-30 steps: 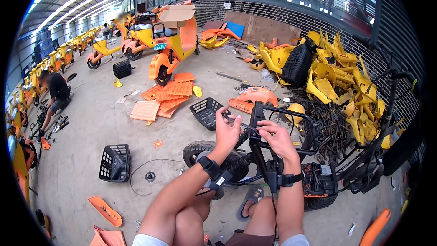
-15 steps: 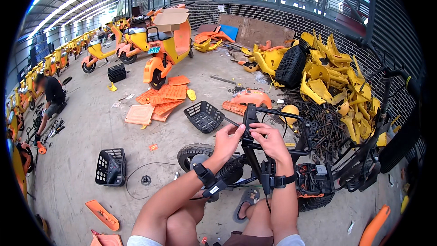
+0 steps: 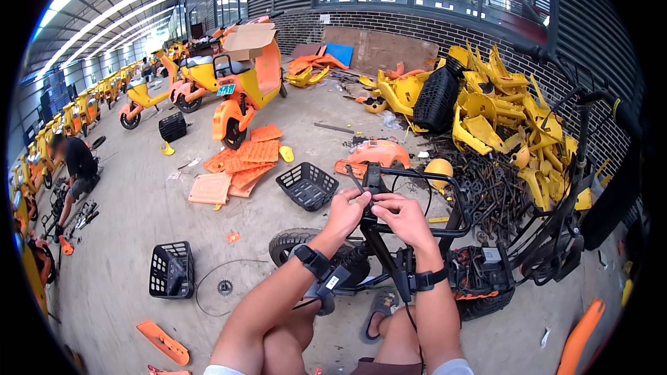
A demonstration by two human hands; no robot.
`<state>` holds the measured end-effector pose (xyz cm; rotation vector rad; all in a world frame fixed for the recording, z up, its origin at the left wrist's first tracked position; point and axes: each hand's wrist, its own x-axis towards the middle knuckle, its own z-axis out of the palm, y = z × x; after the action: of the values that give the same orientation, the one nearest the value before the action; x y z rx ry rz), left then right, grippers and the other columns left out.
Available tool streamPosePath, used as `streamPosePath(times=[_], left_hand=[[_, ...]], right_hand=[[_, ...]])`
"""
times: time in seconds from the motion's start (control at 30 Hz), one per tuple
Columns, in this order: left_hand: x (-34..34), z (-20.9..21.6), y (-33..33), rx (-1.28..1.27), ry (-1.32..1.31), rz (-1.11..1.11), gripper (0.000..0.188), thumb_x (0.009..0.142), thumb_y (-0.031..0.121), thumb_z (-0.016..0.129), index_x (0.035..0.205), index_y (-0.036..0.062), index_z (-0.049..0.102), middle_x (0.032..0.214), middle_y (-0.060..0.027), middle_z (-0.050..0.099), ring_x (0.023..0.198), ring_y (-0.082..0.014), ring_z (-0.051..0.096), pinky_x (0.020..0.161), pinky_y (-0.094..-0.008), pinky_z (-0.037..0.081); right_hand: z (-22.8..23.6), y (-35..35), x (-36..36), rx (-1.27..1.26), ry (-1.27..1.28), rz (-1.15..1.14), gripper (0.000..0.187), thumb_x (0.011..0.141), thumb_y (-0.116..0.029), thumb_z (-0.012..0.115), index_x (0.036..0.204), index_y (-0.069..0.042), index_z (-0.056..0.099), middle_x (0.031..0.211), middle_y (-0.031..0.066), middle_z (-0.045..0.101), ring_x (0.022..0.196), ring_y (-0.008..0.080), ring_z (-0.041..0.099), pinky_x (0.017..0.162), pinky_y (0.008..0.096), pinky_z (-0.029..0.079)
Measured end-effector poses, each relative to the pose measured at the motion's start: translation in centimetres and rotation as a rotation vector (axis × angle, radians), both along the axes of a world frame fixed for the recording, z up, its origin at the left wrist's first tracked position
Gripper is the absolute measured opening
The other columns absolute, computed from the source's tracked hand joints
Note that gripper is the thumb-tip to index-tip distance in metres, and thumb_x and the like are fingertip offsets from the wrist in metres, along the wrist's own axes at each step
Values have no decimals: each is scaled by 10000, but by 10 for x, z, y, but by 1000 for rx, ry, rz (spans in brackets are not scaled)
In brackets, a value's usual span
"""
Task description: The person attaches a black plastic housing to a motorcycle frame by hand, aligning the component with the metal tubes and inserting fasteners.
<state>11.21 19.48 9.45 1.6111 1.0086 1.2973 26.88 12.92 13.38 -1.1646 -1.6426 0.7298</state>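
In front of me stands a stripped scooter's black frame (image 3: 381, 243), its rear rack bars bare. My left hand (image 3: 345, 212) is closed in a pinch at the top of the frame's upright tube. A thin dark rod (image 3: 353, 178), perhaps a tool, sticks up and away from its fingertips. Close beside it, my right hand (image 3: 403, 218) is also closed, its thumb and fingers pressed together at the same spot. Whatever lies between those fingers is too small and covered to make out. A black tyre (image 3: 283, 242) shows left of the frame, below my left hand.
Two black plastic baskets (image 3: 307, 186) lie on the floor to the left. Orange panels (image 3: 244, 160) are stacked farther off. Yellow body parts (image 3: 486, 111) and dark metal pieces (image 3: 479, 191) form a heap at right. Another person (image 3: 78, 167) crouches at far left beside rows of scooters.
The thin dark rod has swung from slanting left to pointing more upright. Both hands stay at the frame's top. The whole view has shifted slightly.
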Motion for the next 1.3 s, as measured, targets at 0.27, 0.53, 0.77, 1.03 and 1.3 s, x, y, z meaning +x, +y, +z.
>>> streamPosePath(times=[0.27,0.53,0.77,1.03,1.3], left_hand=[[-5,7,2,-100,-138,-205,276,925,150,606,1125,-29,667,1314,-83,506,1134,-162,528,969,-289,403],[4,-8,14,18,-49,-185,275,928,129,578,1120,-56,645,1191,-64,583,1064,-152,539,906,-274,420],[6,-5,7,-17,-58,-146,319,933,214,582,1100,-53,634,1117,-97,624,983,-184,566,880,-314,431],[-1,-35,-23,210,23,-154,445,958,245,537,1317,-11,479,1421,-183,390,1320,-311,383,1088,-377,312],[-17,-19,-37,515,275,-77,618,869,292,665,1357,-8,434,1441,-210,373,1357,-372,327,1115,-445,269]], right_hand=[[16,24,8,-66,322,-111,305,968,-149,516,1241,-26,573,1027,62,673,902,106,614,727,250,488],[25,88,-24,-136,162,-63,554,869,-118,604,1393,-45,440,1048,131,650,912,175,623,752,306,527],[38,126,-32,-290,-268,96,565,830,-47,609,1375,-26,463,956,128,677,750,180,652,662,309,526],[33,110,-47,-459,85,32,294,947,-18,487,1232,16,546,876,120,644,670,174,665,559,288,518],[25,103,-57,-445,336,-43,292,965,-31,463,1247,20,521,868,101,597,595,140,574,522,284,491]])
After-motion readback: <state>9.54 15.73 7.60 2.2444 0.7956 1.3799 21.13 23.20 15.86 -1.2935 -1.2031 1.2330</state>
